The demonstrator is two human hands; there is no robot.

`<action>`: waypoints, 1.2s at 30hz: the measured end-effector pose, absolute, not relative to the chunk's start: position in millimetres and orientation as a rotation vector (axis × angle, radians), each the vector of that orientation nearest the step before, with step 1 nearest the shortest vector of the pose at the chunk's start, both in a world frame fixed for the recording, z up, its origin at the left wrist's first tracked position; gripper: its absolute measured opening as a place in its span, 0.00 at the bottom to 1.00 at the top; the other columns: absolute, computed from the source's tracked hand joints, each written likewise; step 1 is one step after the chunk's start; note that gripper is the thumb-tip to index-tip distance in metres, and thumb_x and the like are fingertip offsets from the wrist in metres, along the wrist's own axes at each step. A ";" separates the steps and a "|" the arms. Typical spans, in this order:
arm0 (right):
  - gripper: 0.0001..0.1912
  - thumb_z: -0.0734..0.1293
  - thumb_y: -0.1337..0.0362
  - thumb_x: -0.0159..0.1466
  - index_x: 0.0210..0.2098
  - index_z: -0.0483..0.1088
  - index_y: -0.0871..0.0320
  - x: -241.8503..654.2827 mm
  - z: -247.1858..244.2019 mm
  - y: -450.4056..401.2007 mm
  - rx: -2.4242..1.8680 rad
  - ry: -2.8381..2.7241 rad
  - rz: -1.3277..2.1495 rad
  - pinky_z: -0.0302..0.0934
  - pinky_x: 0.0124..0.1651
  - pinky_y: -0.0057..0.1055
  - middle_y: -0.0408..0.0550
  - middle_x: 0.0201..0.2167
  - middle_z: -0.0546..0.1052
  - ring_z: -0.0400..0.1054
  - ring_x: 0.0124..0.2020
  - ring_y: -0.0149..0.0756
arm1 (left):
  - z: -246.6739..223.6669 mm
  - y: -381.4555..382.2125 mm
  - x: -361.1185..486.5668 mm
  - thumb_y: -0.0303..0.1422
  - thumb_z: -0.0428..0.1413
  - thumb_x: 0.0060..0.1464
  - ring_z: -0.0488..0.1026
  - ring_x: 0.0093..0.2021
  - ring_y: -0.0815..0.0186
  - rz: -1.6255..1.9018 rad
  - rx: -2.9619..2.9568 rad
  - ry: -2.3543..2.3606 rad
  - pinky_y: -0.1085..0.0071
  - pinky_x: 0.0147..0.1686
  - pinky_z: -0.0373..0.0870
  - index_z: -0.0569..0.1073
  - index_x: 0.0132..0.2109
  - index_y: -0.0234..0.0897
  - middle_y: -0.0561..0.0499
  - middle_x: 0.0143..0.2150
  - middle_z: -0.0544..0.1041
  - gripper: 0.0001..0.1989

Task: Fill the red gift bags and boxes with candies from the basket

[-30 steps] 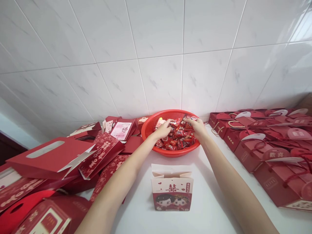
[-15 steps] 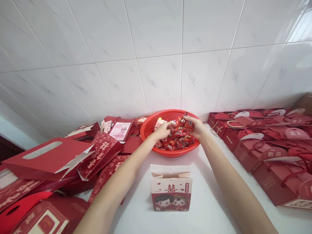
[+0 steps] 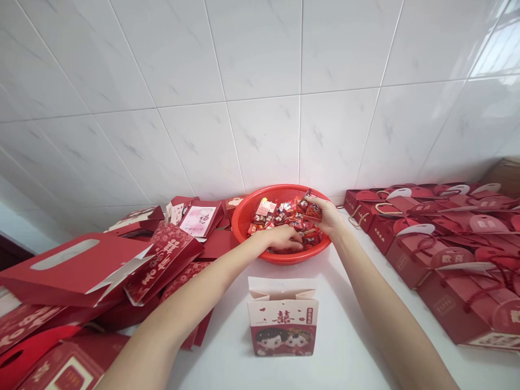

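Note:
A red plastic basket (image 3: pixel 284 259) holds a heap of wrapped candies (image 3: pixel 280 214), mostly red. My left hand (image 3: pixel 286 238) reaches into the front part of the heap, fingers curled down, their tips hidden among the wrappers. At the basket's right side my right hand (image 3: pixel 330 215) is closed on red candy packets (image 3: pixel 312 210), held against the palm. In front of the basket a small paper gift bag (image 3: pixel 283 327) stands upright with its top open. It is white and red, with two cartoon faces on the front.
Several red gift boxes (image 3: pixel 439 298) with rope handles stand in rows on the right. Red paper bags (image 3: pixel 77 265) and a pink card (image 3: pixel 197 221) lie piled on the left. A tiled wall (image 3: pixel 264 141) rises behind the white table (image 3: pixel 349 336).
My left hand has moved right and toward me, from the middle of the heap to its front. My right hand stays at the basket's right side with the packets.

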State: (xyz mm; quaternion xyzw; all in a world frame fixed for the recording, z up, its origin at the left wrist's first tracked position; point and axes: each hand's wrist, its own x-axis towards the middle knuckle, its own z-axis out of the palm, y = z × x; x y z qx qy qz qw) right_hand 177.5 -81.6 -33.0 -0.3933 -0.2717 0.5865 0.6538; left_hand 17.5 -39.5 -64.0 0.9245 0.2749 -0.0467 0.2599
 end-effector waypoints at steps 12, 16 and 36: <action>0.03 0.72 0.68 0.51 0.26 0.75 0.57 180.9 -36.5 -78.7 -0.887 -0.678 1.325 0.68 0.32 0.28 0.43 0.25 0.80 0.74 0.27 0.33 | -62.9 -36.0 11.7 0.50 0.53 0.59 0.66 0.24 0.67 0.199 2.369 0.789 0.73 0.27 0.60 0.76 0.28 0.36 0.54 0.21 0.71 0.23; 0.01 0.71 0.69 0.52 0.25 0.75 0.58 179.5 -33.1 -80.8 -0.891 -0.622 1.328 0.68 0.30 0.27 0.43 0.24 0.79 0.72 0.26 0.32 | -58.8 -37.4 9.0 0.53 0.52 0.59 0.70 0.26 0.66 0.237 2.243 0.774 0.73 0.29 0.64 0.77 0.31 0.35 0.51 0.24 0.75 0.25; 0.06 0.74 0.66 0.48 0.26 0.74 0.56 181.4 -34.1 -79.4 -0.833 -0.713 1.328 0.70 0.34 0.29 0.43 0.26 0.80 0.75 0.30 0.35 | -21.2 -59.7 -15.6 0.60 0.54 0.52 0.50 0.20 0.74 0.512 1.904 0.837 0.73 0.22 0.48 0.66 0.25 0.36 0.59 0.19 0.55 0.29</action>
